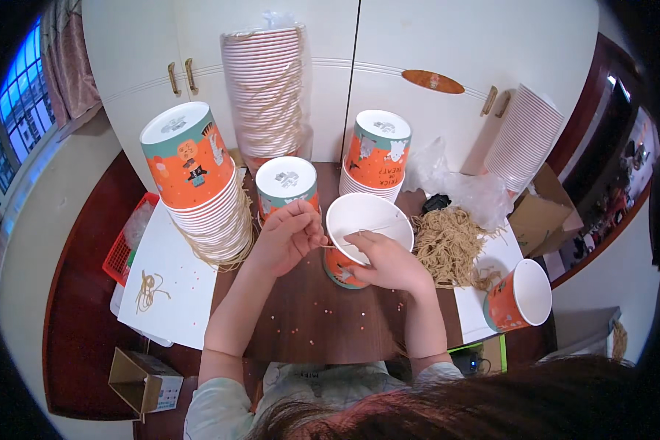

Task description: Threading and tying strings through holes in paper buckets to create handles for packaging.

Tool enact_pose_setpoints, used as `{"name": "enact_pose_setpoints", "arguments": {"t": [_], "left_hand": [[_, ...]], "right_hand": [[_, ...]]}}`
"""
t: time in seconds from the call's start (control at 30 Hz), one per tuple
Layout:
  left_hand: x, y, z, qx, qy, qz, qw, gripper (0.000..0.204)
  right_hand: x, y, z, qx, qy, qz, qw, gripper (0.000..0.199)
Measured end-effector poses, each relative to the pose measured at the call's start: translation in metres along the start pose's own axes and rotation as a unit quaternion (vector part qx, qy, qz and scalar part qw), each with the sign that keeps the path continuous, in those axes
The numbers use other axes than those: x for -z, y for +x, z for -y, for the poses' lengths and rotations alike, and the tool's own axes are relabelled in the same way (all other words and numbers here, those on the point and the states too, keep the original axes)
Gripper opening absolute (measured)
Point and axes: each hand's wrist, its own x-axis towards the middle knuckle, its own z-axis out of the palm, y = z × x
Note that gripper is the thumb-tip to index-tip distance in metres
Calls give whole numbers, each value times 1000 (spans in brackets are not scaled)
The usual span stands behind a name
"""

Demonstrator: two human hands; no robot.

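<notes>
A paper cup [339, 270], orange and green outside and white inside, stands mouth up and tilted on the brown table in front of me. My right hand [383, 262] grips its near rim, fingers inside the mouth and thumb on the outer wall. At the cup's left rim, the fingertips of my left hand [290, 240] pinch a thin tan cord that runs to the rim; most of the cord is hidden by the fingers. Just behind my left hand is an upside-down cup [286, 180] of the same kind.
Upside-down stacks of printed cups, with cords hanging, stand at left [191, 169] and back right [378, 150]. Behind rises a tall bagged cup stack [264, 88]. A tan cord heap [451, 246] lies right, near a cup on its side [517, 297]. Loose cords [152, 292] lie left.
</notes>
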Motion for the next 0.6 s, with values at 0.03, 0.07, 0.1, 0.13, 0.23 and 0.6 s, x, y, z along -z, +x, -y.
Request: {"name": "enact_pose_setpoints", "arguments": {"t": [0.03, 0.07, 0.1, 0.13, 0.23, 0.6], "left_hand": [[-1, 2, 3, 1, -1, 1, 1000, 6], [-2, 3, 7, 22, 50, -47, 997, 8], [-3, 4, 12, 42, 100, -93, 990, 12], [-1, 5, 16, 43, 99, -94, 990, 12], [7, 8, 24, 56, 236, -108, 964, 19], [5, 11, 35, 26, 546, -67, 835, 19]], "right_hand": [[2, 1, -2, -2, 0, 0, 1000, 50], [5, 3, -2, -6, 49, 30, 998, 52], [7, 4, -3, -10, 98, 59, 993, 54], [5, 4, -4, -10, 99, 59, 993, 54], [3, 7, -7, 5, 133, 52, 990, 57], [-6, 15, -19, 46, 161, -133, 977, 42]]}}
